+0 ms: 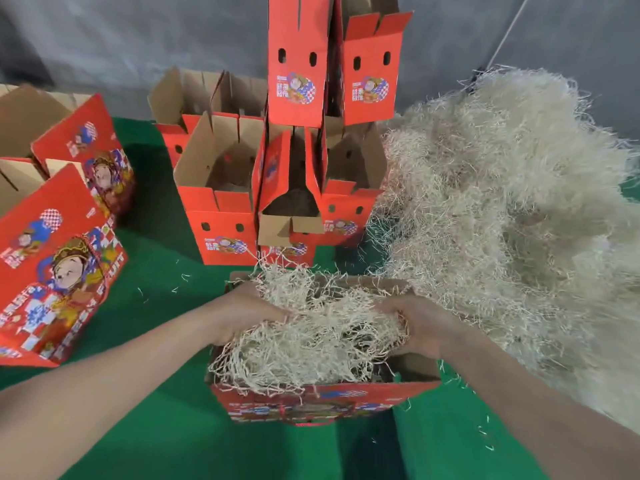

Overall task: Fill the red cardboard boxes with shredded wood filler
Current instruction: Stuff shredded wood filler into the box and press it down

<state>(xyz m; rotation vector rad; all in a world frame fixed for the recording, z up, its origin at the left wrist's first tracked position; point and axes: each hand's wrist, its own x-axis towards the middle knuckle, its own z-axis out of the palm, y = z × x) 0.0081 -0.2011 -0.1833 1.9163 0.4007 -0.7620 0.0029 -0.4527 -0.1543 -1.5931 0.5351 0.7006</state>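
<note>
A red cardboard box (311,403) stands open in front of me on the green cloth, with a wad of pale shredded wood filler (318,334) heaped in its mouth. My left hand (242,313) grips the wad at its left side, fingers dug into the strands. My right hand (415,323) grips it at the right side, inside the box's rim. Loose strands hang over the near wall of the box.
A big heap of shredded wood (502,209) fills the right side. Several open red boxes (221,202) stand stacked behind the near box. More red boxes (59,271) lie at the left. A grey wall closes the back.
</note>
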